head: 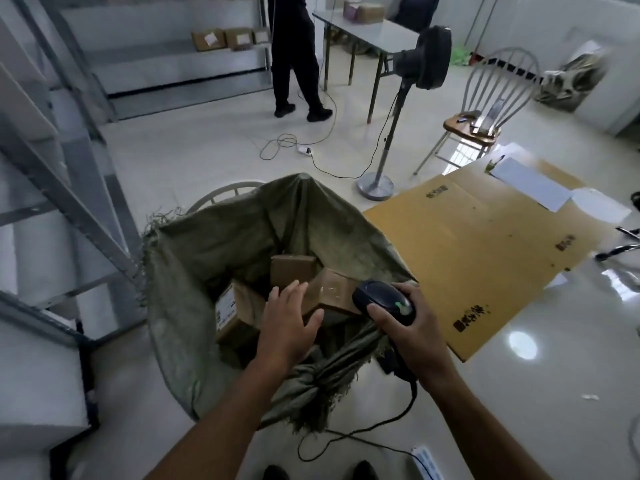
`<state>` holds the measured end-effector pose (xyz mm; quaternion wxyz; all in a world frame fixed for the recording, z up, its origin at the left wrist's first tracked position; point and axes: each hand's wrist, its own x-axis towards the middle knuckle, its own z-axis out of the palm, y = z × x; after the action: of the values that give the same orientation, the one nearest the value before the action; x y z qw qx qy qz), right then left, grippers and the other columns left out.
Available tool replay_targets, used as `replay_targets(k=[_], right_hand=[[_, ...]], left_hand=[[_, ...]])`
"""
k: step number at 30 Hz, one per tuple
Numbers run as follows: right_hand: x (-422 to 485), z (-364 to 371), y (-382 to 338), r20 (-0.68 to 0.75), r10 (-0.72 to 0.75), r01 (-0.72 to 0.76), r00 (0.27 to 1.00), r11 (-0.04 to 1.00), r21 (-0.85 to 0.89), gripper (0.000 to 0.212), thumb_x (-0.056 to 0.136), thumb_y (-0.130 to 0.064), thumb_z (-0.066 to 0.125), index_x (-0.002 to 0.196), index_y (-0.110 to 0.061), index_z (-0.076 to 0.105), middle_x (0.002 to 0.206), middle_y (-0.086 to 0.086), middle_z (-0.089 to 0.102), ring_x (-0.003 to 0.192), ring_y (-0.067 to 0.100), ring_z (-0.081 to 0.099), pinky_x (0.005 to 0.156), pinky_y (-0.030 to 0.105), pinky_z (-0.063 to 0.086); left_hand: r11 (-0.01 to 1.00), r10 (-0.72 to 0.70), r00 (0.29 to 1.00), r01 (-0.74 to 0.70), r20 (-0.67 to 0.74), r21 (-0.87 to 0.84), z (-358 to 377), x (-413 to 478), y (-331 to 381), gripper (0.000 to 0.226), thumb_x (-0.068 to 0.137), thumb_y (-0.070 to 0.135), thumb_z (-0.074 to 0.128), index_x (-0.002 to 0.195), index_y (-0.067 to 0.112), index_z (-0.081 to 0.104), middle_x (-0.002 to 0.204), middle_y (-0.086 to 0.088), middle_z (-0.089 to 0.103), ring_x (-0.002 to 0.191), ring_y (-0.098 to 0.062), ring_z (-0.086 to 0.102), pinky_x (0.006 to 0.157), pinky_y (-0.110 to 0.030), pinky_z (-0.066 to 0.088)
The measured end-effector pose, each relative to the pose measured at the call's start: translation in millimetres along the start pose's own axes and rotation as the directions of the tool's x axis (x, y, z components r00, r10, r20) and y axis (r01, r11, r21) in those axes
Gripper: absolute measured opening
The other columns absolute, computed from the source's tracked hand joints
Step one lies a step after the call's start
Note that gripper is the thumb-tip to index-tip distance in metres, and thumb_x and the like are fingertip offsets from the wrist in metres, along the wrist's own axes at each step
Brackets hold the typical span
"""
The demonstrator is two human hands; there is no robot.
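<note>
Sack (214, 237): green woven, frayed rim, mouth gaping wide, directly below the camera.
Contents: three small brown cardboard boxes down inside the sack; labelled box (232, 310) at the left, plain box (292, 271) at the far side, taped box (332, 289) at the right.
Left hand (287, 323): open, fingers straight and spread, above the sack's mouth, over the taped box; contact impossible to tell.
Right hand (408, 327): gripping a black scanner (384, 301) at the sack's right rim, scanner head turned toward the boxes.
Cable (346, 441): trailing from the scanner past the sack's near edge.
Bench (554, 375): glossy white, right of the sack, bearing flattened cardboard (485, 251).
Fan (429, 57): standing beyond the sack.
</note>
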<state>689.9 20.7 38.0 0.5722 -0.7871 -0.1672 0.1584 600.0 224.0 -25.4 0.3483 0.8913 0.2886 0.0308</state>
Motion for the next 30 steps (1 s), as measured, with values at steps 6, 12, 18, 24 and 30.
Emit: replay_targets(k=[6, 12, 18, 24, 30], right_hand=[[6, -1, -1, 0.139, -0.034, 0.032, 0.99, 0.999, 0.016, 0.049, 0.083, -0.032, 0.083, 0.124, -0.024, 0.059, 0.112, -0.01, 0.067, 0.095, -0.006, 0.065, 0.075, 0.013, 0.053], [9, -7, 10, 0.37, -0.118, 0.105, 0.921, 0.993, 0.053, 0.056, 0.08, -0.039, 0.084, 0.127, -0.028, 0.057, 0.119, -0.006, 0.066, 0.099, -0.002, 0.066, 0.078, 0.018, 0.056], [-9, -10, 11, 0.537, -0.209, 0.173, 0.817, 0.978, 0.116, 0.058, 0.081, -0.04, 0.083, 0.13, -0.03, 0.055, 0.123, -0.005, 0.063, 0.1, -0.003, 0.065, 0.078, 0.014, 0.055], [-41, -16, -3, 0.622, -0.262, 0.165, 0.738, 0.964, 0.211, 0.057, 0.084, -0.027, 0.082, 0.132, -0.021, 0.053, 0.122, -0.006, 0.06, 0.099, -0.007, 0.064, 0.076, 0.011, 0.053], [-71, -9, -17, 0.703, -0.3, 0.173, 0.645, 0.953, 0.248, 0.06, 0.082, -0.033, 0.083, 0.133, -0.028, 0.052, 0.124, -0.009, 0.059, 0.106, 0.009, 0.067, 0.081, 0.024, 0.061]], left_hand=[[0.982, 0.049, 0.997, -0.039, -0.051, 0.186, -8, -26, 8, 0.069, 0.101, 0.058, 0.048, 0.161, 0.028, 0.031, 0.168, 0.003, 0.027, 0.159, -0.025, 0.01, 0.129, -0.046, 0.015], [0.954, 0.026, 0.981, 0.033, -0.192, 0.299, -9, -82, 30, 0.071, 0.101, 0.065, 0.04, 0.16, 0.024, 0.036, 0.167, 0.0, 0.032, 0.157, -0.029, 0.017, 0.126, -0.04, 0.013], [0.918, -0.162, 0.917, 0.276, -0.365, 0.286, 1, -144, 50, 0.085, 0.089, 0.073, 0.024, 0.156, 0.025, 0.042, 0.164, -0.002, 0.035, 0.154, -0.033, 0.021, 0.123, -0.054, 0.026], [0.889, -0.247, 0.855, 0.387, -0.456, 0.244, 12, -208, 58, 0.078, 0.094, 0.075, 0.026, 0.156, 0.031, 0.04, 0.163, -0.001, 0.037, 0.154, -0.031, 0.025, 0.123, -0.056, 0.027], [0.833, -0.297, 0.784, 0.492, -0.545, 0.255, 11, -268, 63, 0.075, 0.094, 0.074, 0.027, 0.153, 0.029, 0.043, 0.159, -0.003, 0.043, 0.152, -0.037, 0.026, 0.121, -0.057, 0.028]])
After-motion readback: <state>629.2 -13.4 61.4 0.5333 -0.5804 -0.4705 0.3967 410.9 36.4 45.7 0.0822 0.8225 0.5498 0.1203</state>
